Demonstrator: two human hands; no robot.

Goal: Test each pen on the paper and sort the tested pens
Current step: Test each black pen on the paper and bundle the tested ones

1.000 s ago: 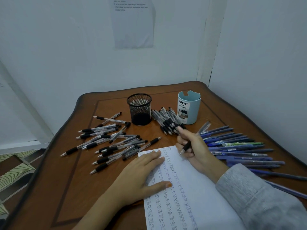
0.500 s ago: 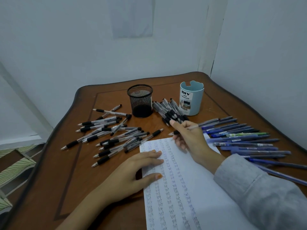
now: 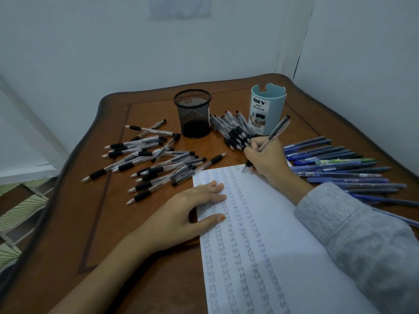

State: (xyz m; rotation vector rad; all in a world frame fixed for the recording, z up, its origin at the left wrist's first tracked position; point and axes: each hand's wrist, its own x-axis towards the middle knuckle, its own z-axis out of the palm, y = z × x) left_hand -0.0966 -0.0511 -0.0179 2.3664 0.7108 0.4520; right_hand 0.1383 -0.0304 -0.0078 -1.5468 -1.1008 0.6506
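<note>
- Right hand (image 3: 267,159): fingers curled round a clear-barrelled pen with a black rubber grip (image 3: 278,129), held in a writing grip. The barrel slants up and away to the right, towards the wall.
- Pen tip: touching the top edge area of the white sheet of paper (image 3: 294,245), at the head of the rightmost written column.
- Paper: lies flat on the brown wooden table (image 3: 74,223), at the near right. It carries several columns of the handwritten word "test".
- Left hand (image 3: 188,211): fingers straight and together, lying flat across the paper's left edge. The thumb is spread, with its tip on the sheet. It grips nothing.
- Loose spread of clear black-grip pens (image 3: 154,164): on the table left of the paper, lying at mixed angles.
- Smaller bunch of like pens (image 3: 233,130): between the two cups, just beyond the right hand.
- Row of blue-barrelled pens (image 3: 340,168): on the table right of the right hand, roughly parallel, with one green pen among them.
- Black wire-mesh cup (image 3: 192,114): upright at the far middle of the table.
- Pale blue cup labelled "DIY DESK ORGANIZER" (image 3: 268,109): upright, to the right of the mesh cup.
- Grey knitted sleeve (image 3: 362,234): covers the right forearm, over the paper's right side.
</note>
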